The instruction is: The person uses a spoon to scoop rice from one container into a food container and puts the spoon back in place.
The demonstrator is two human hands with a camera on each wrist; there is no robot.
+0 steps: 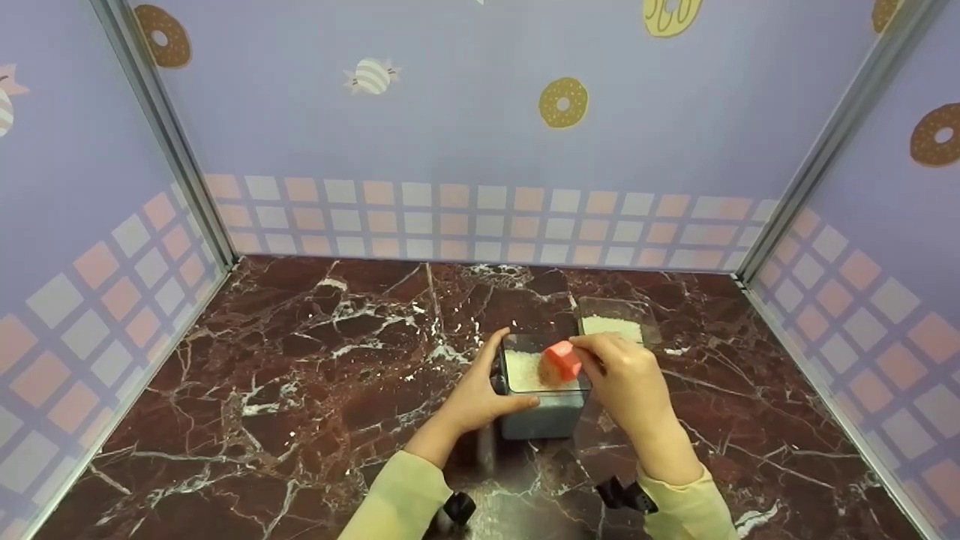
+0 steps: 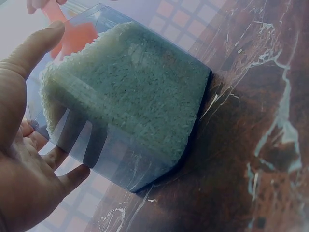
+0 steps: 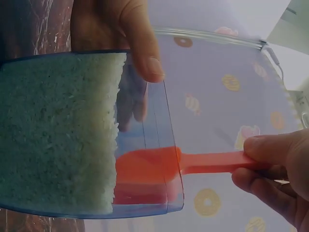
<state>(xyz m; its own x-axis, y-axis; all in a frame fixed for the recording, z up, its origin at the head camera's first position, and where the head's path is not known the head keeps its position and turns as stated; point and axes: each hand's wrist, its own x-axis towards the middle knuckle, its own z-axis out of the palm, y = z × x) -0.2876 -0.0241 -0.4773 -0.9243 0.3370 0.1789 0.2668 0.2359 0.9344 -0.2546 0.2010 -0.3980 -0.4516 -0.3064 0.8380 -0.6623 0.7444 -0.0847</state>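
A clear, bluish plastic container [image 1: 544, 421] stands on the table in front of me, with white rice [image 2: 125, 87] filling much of it. My left hand [image 1: 474, 394] grips it from the left, thumb over the front rim and fingers along the side wall. The right hand [image 1: 630, 381] pinches the handle of an orange-red scoop [image 1: 561, 361] between thumb and fingers. In the right wrist view, the scoop's bowl [image 3: 148, 166] is inside the container at the rice surface, its handle [image 3: 212, 163] passing out over the rim.
Behind my right hand stands a second clear container [image 1: 615, 307] with white rice [image 1: 611, 328] in it. Small white specks lie on the dark red marbled table [image 1: 360, 427] left of the containers. Patterned lilac panels [image 1: 465, 135] enclose the table at the back and both sides.
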